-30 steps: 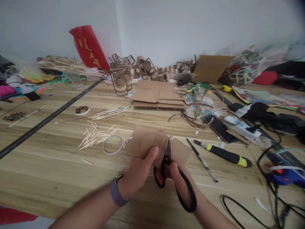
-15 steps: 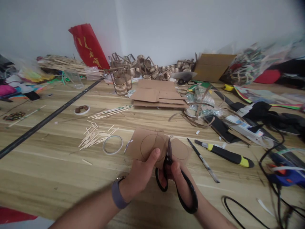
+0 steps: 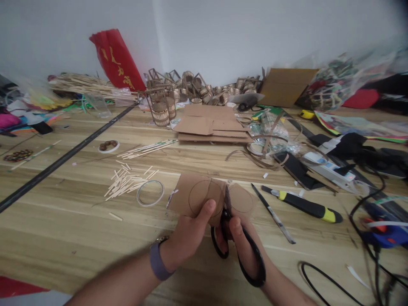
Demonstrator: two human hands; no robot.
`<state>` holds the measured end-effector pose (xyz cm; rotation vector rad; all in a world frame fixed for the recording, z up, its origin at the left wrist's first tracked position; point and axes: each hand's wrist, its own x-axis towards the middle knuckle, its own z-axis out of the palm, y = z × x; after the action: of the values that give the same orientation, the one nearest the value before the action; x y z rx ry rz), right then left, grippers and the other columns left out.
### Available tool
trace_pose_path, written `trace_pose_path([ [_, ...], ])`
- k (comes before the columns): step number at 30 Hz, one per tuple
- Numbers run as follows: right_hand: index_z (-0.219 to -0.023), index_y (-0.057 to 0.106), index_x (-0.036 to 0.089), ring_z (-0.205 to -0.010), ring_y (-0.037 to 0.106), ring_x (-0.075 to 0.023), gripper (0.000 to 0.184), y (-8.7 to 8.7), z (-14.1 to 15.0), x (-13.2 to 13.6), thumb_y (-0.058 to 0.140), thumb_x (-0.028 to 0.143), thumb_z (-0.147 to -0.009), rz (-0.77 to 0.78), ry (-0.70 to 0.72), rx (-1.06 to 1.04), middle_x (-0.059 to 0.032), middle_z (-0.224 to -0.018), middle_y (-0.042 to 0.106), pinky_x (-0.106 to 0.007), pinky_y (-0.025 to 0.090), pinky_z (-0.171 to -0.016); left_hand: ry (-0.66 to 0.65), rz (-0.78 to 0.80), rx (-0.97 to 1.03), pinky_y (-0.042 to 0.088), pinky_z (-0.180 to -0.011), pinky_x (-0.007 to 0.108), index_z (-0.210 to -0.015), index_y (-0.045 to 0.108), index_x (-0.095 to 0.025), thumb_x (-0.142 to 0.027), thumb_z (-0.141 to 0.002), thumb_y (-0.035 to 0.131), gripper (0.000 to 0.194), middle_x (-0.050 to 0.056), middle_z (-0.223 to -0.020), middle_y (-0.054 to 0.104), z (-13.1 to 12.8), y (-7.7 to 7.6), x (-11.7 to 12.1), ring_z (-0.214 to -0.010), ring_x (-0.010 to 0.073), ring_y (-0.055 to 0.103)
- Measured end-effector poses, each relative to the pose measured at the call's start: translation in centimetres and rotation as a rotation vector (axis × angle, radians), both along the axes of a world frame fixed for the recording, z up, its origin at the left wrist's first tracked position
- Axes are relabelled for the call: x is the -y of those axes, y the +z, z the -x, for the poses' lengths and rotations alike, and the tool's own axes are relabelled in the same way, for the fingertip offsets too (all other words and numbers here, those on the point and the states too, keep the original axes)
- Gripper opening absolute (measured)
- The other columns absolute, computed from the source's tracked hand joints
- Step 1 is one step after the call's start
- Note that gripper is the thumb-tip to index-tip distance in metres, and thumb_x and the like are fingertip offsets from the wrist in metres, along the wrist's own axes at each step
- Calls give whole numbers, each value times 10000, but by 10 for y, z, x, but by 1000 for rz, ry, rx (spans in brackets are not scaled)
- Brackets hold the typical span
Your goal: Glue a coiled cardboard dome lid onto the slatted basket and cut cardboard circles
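My left hand (image 3: 188, 236) grips a brown piece of cardboard (image 3: 181, 199), its thumb pressed flat on top near a drawn circle. Black-handled scissors (image 3: 259, 272) are in my right hand (image 3: 244, 233), thumb through the larger loop. Their blades lie across the cardboard between the circle on the left and a second drawn circle on the right-hand part (image 3: 242, 199). My fingers beneath the cardboard are hidden. A white ring (image 3: 138, 198) lies left of the cardboard, touching a scatter of short sticks (image 3: 123, 182).
To the right lie a pen-like tool (image 3: 272, 212) and a black-and-yellow utility knife (image 3: 306, 207). Stacked cardboard (image 3: 207, 123) stands ahead, with small woven baskets (image 3: 161, 114) behind. A long dark rod (image 3: 66, 157) crosses the left side. A blue glue gun (image 3: 384, 238) and cables sit far right.
The scissors' handle loops have spread a little and shifted slightly right and down. Both hands and the cardboard have drifted slightly right; both hands keep their holds.
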<state>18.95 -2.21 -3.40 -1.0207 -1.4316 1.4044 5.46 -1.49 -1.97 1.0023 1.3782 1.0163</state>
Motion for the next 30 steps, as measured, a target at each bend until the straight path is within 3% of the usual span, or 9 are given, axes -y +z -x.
trace_pose_path([
  [10, -704, 527, 176, -374, 409, -87, 640, -2, 0, 0, 372, 779, -855, -32, -35, 3, 34, -486, 457, -206, 302, -363, -17, 23, -8, 363, -1119, 401, -1006, 740, -161, -665, -807, 570, 568, 127, -1121, 741, 4, -3, 2, -1230, 316, 585],
  [18, -714, 524, 181, -357, 375, -81, 636, 1, 1, 1, 374, 784, -848, -29, -30, -5, 49, -468, 429, -199, 296, -347, 7, -53, 4, 305, -1160, 395, -1189, 673, -158, -584, -825, 602, 565, 126, -1286, 662, 2, 0, 2, -1323, 295, 502],
  [30, -671, 487, 206, -346, 355, -84, 595, 5, 0, 3, 401, 766, -851, -46, -55, 31, 52, -425, 414, -199, 316, -331, -9, -2, 19, 314, -1161, 416, -1160, 690, -149, -596, -821, 609, 567, 135, -1270, 670, 2, 0, 2, -1314, 300, 514],
])
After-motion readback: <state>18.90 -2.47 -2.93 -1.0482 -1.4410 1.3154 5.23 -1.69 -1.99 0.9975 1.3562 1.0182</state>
